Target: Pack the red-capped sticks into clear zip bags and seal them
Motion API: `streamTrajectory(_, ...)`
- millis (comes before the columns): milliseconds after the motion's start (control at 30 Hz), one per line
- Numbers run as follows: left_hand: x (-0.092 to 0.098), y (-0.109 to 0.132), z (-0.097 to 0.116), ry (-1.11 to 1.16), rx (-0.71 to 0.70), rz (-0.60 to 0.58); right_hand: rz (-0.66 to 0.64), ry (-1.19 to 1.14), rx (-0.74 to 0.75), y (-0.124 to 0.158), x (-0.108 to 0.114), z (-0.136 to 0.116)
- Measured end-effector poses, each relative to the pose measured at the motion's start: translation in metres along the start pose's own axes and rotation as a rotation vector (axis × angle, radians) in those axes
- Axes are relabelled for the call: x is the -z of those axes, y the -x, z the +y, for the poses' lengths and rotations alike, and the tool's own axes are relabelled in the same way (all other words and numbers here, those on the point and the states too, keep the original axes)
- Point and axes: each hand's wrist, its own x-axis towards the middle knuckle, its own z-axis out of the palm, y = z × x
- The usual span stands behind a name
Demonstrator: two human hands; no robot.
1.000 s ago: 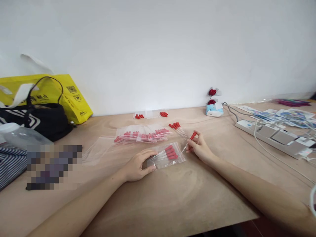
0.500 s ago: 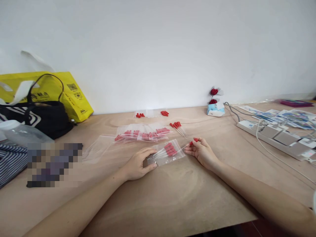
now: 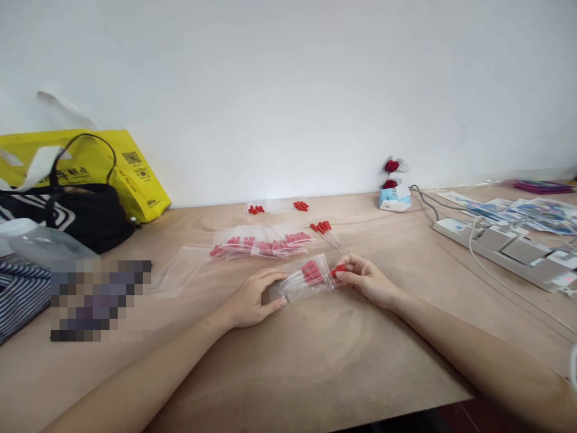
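A clear zip bag (image 3: 295, 294) lies on the table in front of me, with several red-bulbed droppers (image 3: 311, 272) inside. My left hand (image 3: 252, 299) is closed on the bag's left end, thumb in front and fingers behind. At the bag's right end, my right hand (image 3: 365, 281) pinches one more dropper (image 3: 339, 270) by its red bulb. Its thin stem points left into the bag's mouth and is mostly hidden by the plastic. Just beyond lie several loose droppers (image 3: 325, 231) and a spread of filled bags (image 3: 265, 243).
Flat clear bags (image 3: 180, 270) lie left of the filled ones. Farther back, another bag (image 3: 277, 207) has red bulbs at both ends. A power strip (image 3: 496, 246) with cables stands right; a yellow bag (image 3: 139, 186), black bag (image 3: 99, 219) and plastic bottle (image 3: 49, 243) stand left.
My right hand has moved left with the dropper, bringing its stem into the bag's open end. The bag's right end has lifted and bunched a little. My left hand stays put.
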Motion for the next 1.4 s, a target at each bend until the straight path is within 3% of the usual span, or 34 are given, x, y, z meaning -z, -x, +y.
streamTrajectory(200,0.000,0.000,0.000,0.000,-0.011,0.001,-0.019,0.503,0.073,-0.003,0.007,0.002)
streamTrajectory(367,-0.001,-0.001,-0.001,0.005,-0.023,0.009,-0.119,0.656,0.220,0.002,0.000,-0.004)
streamTrajectory(500,-0.001,-0.001,-0.001,0.007,-0.014,0.007,-0.055,0.769,0.256,0.007,-0.010,-0.002)
streamTrajectory(800,0.000,-0.001,0.000,0.009,-0.002,0.005,0.076,0.568,0.166,0.003,-0.010,0.009)
streamTrajectory(1233,0.001,-0.001,-0.001,0.024,-0.036,-0.006,-0.057,0.370,0.068,0.002,-0.009,0.007)
streamTrajectory(1400,0.003,-0.001,0.001,0.019,-0.046,-0.019,-0.004,0.414,-0.034,-0.003,-0.009,0.005)
